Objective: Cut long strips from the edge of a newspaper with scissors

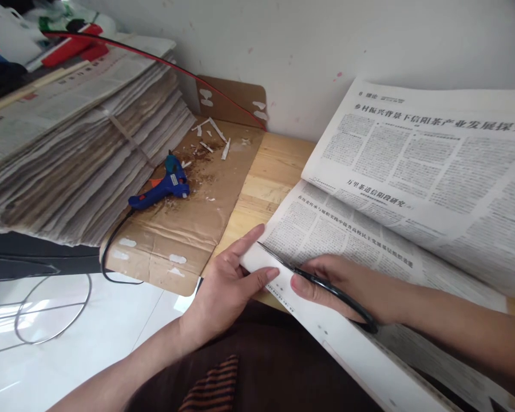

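An open newspaper (412, 189) lies across the wooden table (270, 177), leaning up the wall at the right. My left hand (227, 289) pinches the paper's near left corner between thumb and fingers. My right hand (347, 286) grips black scissors (321, 283), fingers through the handle. The blades point left and sit at the paper's lower margin, close to my left thumb.
A blue hot glue gun (163, 186) rests on a brown cardboard sheet (189, 229) strewn with paper scraps. A tall stack of old newspapers (77, 143) fills the left. A red cable (175, 66) runs along the wall. A wire ring (54, 312) stands over the white floor.
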{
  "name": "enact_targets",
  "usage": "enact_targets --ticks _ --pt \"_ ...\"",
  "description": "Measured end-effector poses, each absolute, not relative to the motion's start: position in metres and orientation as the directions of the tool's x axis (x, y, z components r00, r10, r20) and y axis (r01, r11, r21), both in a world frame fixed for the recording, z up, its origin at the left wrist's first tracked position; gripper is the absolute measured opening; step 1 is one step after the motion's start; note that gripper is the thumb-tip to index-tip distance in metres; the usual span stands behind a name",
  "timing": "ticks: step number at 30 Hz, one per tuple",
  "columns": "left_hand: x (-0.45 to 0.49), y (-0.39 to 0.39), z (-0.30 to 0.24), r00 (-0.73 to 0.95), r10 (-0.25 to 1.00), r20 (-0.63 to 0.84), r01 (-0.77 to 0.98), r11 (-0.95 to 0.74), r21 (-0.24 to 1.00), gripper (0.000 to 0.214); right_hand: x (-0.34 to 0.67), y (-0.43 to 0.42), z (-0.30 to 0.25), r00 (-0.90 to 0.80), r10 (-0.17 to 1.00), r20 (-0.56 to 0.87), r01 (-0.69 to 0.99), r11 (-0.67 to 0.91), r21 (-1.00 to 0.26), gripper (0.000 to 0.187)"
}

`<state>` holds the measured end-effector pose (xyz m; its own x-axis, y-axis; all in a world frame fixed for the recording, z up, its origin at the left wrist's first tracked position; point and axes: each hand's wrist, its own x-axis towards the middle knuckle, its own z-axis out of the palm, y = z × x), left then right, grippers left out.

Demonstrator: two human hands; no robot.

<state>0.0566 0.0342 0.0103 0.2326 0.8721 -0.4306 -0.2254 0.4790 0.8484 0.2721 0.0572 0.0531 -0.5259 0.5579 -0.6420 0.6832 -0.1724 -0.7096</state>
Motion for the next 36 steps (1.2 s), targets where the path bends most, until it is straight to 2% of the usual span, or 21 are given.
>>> enact_targets --ticks 10,17,25,36 --pt "0.056 0.034 0.012 0.254 0.852 -0.459 -0.253 0.516 0.818 0.083 0.275 0.055 0.045 -0.518 0.595 -0.615 0.686 -0.141 -0.714 0.045" --pt "0.049 0.035 0.008 0.097 0.910 -0.404 -0.302 0.414 0.859 0.066 0.278 0.053 0.045 -0.513 0.587 -0.626 0.668 -0.185 -0.721 0.046" --pt "0.048 0.037 0.008 0.142 0.898 -0.417 -0.252 0.440 0.862 0.078 0.267 0.063 0.055 -0.466 0.562 -0.683 0.745 -0.167 -0.646 0.054" --pt "0.044 0.036 0.006 0.150 0.900 -0.410 -0.241 0.436 0.867 0.073 0.266 0.061 0.050 -0.562 0.569 -0.600 0.678 -0.098 -0.728 0.054"
